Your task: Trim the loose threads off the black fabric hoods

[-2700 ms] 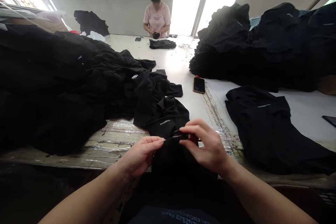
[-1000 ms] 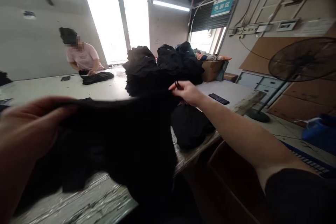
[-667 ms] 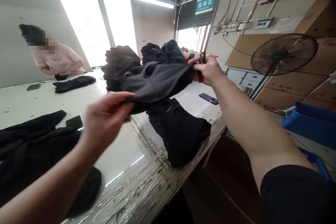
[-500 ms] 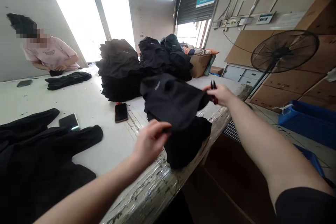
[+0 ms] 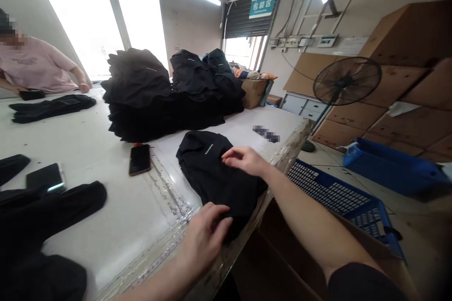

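Note:
A black garment [image 5: 221, 169] with small light lettering lies at the table's near edge, spread over other dark cloth or its own folds; I cannot tell which. My left hand [image 5: 206, 228] is at its lower left edge, thumb and forefinger apart, with nothing visible between them. Over the garment's upper right part is my right hand [image 5: 245, 160], its fingers drawn together near the lettering. Its palm faces away, so I cannot make out what those fingers hold. The snips seen in it earlier do not show now.
Tall piles of dark garments [image 5: 141, 84] stand behind. A phone [image 5: 140, 159] and another phone [image 5: 44, 178] lie left, near black clothing [image 5: 52, 216]. A person [image 5: 38, 63] works across the table. Right of the table are a blue crate [image 5: 339, 197], a fan [image 5: 348, 80] and cartons [image 5: 399, 89].
The black garment, earlier lifted and stretched between both hands, now lies on the table. My right hand has moved inward over it. The view has turned to the right.

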`<state>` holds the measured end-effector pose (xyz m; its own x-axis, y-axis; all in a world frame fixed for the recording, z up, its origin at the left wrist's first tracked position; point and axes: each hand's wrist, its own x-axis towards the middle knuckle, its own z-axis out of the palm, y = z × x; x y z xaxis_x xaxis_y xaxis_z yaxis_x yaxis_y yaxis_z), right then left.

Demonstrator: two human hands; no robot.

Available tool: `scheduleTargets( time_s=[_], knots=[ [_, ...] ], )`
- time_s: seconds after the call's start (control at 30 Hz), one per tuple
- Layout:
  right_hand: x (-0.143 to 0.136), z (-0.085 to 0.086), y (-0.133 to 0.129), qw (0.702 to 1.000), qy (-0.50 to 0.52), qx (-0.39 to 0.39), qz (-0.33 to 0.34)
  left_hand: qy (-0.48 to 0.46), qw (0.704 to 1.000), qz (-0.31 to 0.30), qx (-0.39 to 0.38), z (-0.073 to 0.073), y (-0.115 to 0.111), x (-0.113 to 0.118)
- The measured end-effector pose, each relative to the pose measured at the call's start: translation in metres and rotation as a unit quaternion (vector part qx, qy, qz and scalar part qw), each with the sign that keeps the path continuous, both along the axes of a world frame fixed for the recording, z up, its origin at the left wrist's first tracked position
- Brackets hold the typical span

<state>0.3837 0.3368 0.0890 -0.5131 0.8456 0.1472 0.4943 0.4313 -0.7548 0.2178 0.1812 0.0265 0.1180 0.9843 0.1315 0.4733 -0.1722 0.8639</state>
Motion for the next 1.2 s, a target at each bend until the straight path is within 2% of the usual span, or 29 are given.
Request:
scheduleTargets(
  time_s=[0.1,0.13,0.17,0.23,0.33,0.43,0.5,0.57,0.67,0.77,1.0,1.2],
  knots=[
    [-0.023,0.001,-0.041,0.989,0.001,0.012,0.145,-0.158,0.983,0.040,-0.084,0.017,0.021,-0.005],
    [-0.025,-0.001,-0.051,0.986,0.001,0.047,0.158,-0.202,0.974,0.046,-0.094,0.020,0.026,-0.007],
    [-0.025,-0.004,-0.058,0.985,-0.001,0.082,0.154,-0.233,0.967,0.047,-0.090,0.022,0.029,-0.008],
    [-0.018,-0.012,-0.062,0.987,-0.006,0.134,0.085,-0.249,0.966,0.052,-0.056,0.022,0.032,-0.009],
    [-0.001,-0.018,-0.054,0.990,0.015,0.135,-0.044,-0.138,0.988,0.053,0.035,0.013,0.031,-0.004],
    [0.011,-0.014,-0.047,0.982,0.066,0.129,-0.122,0.065,0.991,-0.029,0.112,-0.003,0.042,0.006],
    [0.015,-0.007,-0.045,0.974,0.108,0.141,-0.142,0.183,0.975,-0.064,0.108,-0.014,0.060,0.012],
    [0.020,-0.001,-0.041,0.958,0.155,0.170,-0.173,0.246,0.966,-0.038,0.076,-0.025,0.080,0.014],
    [0.030,0.004,-0.030,0.922,0.205,0.219,-0.244,0.247,0.968,0.023,0.038,-0.039,0.101,0.006],
    [0.041,0.001,-0.017,0.904,0.218,0.239,-0.279,0.235,0.970,0.051,0.024,-0.044,0.106,-0.003],
    [0.041,-0.004,-0.019,0.907,0.224,0.239,-0.264,0.282,0.956,0.080,-0.002,-0.037,0.114,0.010],
    [0.032,-0.002,-0.026,0.913,0.236,0.224,-0.248,0.319,0.946,0.058,-0.015,-0.041,0.127,0.024]
  ],
)
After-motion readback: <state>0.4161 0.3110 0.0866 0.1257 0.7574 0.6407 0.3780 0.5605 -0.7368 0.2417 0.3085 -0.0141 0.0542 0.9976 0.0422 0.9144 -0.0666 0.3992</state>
